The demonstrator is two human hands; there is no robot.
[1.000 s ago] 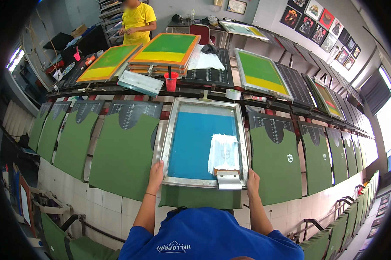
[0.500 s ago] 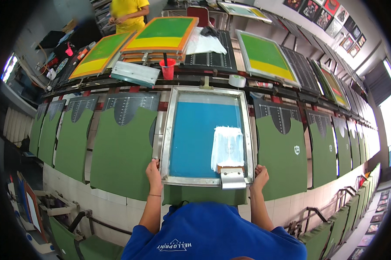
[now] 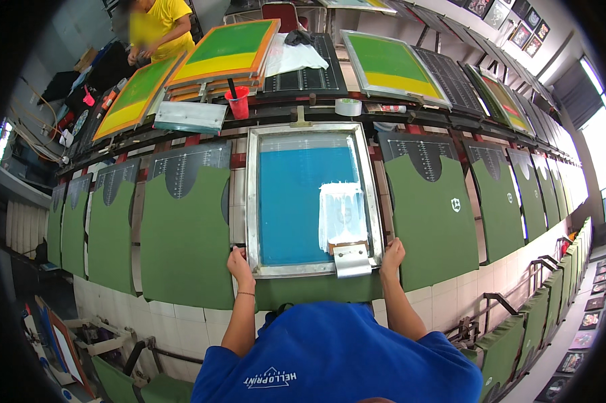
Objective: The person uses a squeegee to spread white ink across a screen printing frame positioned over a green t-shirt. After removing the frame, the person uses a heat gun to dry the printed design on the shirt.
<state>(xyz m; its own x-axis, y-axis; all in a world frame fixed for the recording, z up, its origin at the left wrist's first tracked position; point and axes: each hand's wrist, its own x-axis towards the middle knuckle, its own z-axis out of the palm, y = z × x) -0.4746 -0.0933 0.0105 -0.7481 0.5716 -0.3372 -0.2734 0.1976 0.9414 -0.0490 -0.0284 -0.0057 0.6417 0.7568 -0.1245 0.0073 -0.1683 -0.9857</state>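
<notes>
A metal-framed printing screen (image 3: 254,201) with blue mesh (image 3: 289,201) lies in front of me over a green shirt (image 3: 303,290), whose lower part shows below it. White ink (image 3: 333,218) covers a patch at the mesh's lower right. A squeegee with a metal holder (image 3: 353,262) leans on the frame's lower right edge, under the ink. My left hand (image 3: 241,263) is closed at the screen's lower left corner, and my right hand (image 3: 393,255) is closed at its lower right corner. Both appear to grip the frame's sides; the fingertips are partly hidden.
Green shirts on dark boards flank the screen, including one with a white emblem (image 3: 432,221). Behind the rail are a red cup (image 3: 238,106), a wide squeegee (image 3: 190,117), a tape roll (image 3: 348,107) and green-yellow screens (image 3: 225,50). A person in yellow (image 3: 168,27) stands far left.
The view has shifted, so the screen and far table sit slightly higher and further left. My hands stay at the screen's lower corners. The person in yellow has bent their arms lower.
</notes>
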